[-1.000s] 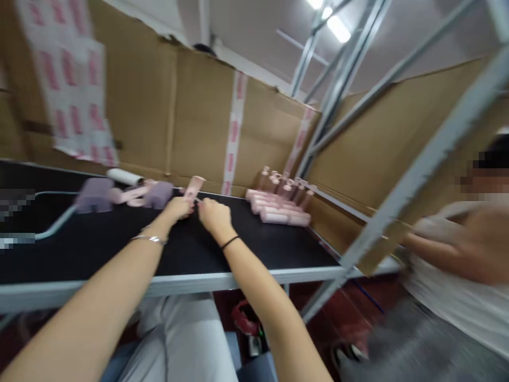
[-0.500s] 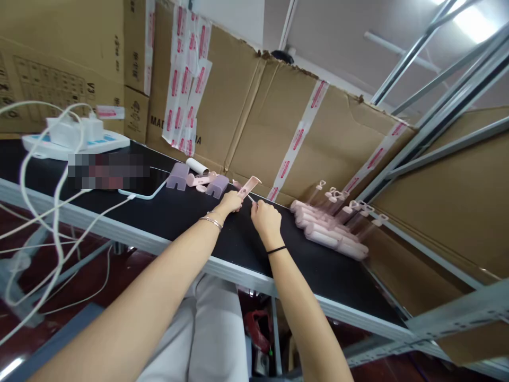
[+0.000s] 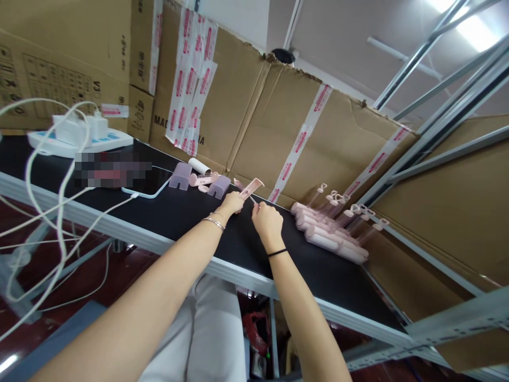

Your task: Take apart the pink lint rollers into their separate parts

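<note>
My left hand [image 3: 231,203] is closed around the lower end of a pink, trough-shaped plastic piece [image 3: 253,187], tilted up to the right. Just right of it, my right hand [image 3: 268,223] grips a thin metal-shafted tool [image 3: 253,200]. The tool's shaft points at the pink piece; its handle is hidden in my fist, and I cannot tell whether its tip touches. Behind my left hand lie two translucent purple covers [image 3: 219,187], a white tube [image 3: 199,166] and several small pink parts [image 3: 203,180].
Pink cylinders [image 3: 324,237] with clear stems and heart-shaped tops lie stacked right on the black tabletop [image 3: 238,249]. At left are a phone [image 3: 153,183], a power strip [image 3: 40,142] and looping white cables [image 3: 59,233]. Cardboard [image 3: 286,116] walls the back; a metal rack [image 3: 449,329] stands right.
The whole view has shifted slightly. Both hands keep their grips on the pink piece and the tool, nearly in the same place.
</note>
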{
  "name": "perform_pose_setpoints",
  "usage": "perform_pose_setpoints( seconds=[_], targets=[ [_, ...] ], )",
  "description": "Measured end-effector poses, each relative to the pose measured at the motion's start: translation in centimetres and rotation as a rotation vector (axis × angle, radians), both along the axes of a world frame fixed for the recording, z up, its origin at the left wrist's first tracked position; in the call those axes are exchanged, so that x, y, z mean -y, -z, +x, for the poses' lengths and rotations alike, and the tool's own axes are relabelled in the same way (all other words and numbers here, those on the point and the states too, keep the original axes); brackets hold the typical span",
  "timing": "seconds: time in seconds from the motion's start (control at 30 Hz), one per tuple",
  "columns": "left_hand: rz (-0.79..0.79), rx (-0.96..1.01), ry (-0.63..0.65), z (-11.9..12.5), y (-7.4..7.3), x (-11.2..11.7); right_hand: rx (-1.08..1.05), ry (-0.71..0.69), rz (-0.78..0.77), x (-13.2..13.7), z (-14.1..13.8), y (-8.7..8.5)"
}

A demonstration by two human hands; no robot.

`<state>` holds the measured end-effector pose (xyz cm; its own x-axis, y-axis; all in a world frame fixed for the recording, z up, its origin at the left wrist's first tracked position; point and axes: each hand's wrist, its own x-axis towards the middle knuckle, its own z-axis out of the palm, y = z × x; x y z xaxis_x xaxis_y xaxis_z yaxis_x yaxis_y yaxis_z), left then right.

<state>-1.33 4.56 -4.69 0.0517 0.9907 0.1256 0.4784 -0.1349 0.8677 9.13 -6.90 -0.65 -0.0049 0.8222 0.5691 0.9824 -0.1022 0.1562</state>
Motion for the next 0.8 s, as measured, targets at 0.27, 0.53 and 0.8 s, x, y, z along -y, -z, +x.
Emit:
perform_pose_setpoints(
  seconds=[0.27,0.53,0.8],
  targets=[
    [0.018,-0.06,-0.001,-0.04,-0.16,-0.1,-0.016,-0.007,0.039,-0.22,0.19,0.09],
    [-0.014,0.024,0.005,-0.11,-0.53,0.61,0.01,-0.025,0.007,-0.01,0.18,-0.06],
    [0.0,-0.095,0.039,-0.11,-0.63,0.43,0.032,-0.047,0.012,-0.3,0.35,0.18]
  ],
)
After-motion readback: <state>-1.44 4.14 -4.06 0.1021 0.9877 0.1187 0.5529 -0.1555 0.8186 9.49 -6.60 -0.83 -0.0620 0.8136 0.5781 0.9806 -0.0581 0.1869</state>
